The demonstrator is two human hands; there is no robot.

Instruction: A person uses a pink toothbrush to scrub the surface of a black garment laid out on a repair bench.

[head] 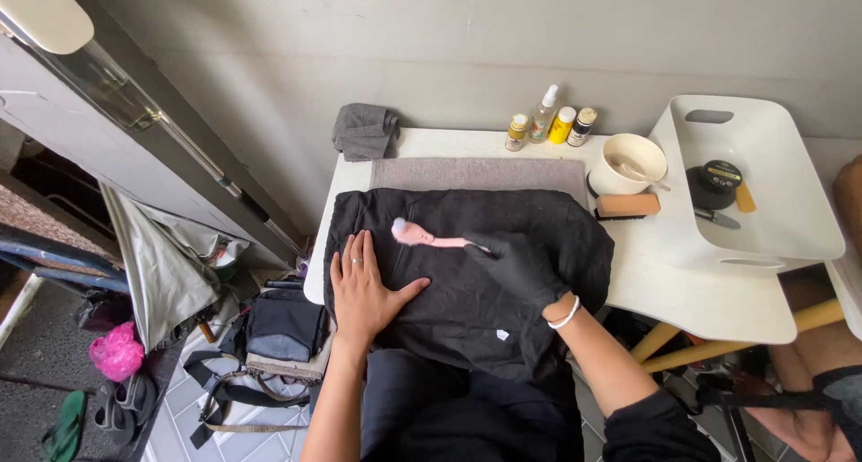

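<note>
A black garment lies spread over a grey towel on a white table. My left hand, bare with a ring, presses flat on the garment's left part, fingers apart. My right hand wears a black glove and a white bracelet at the wrist. It grips the handle of a pink brush, whose head rests on the cloth just right of my left fingertips.
Behind the towel stand several small bottles, a white bowl with a spoon and a wooden brush. A white tray at right holds a round tin and small tools. A folded grey cloth sits at the table's back left. Bags lie on the floor at left.
</note>
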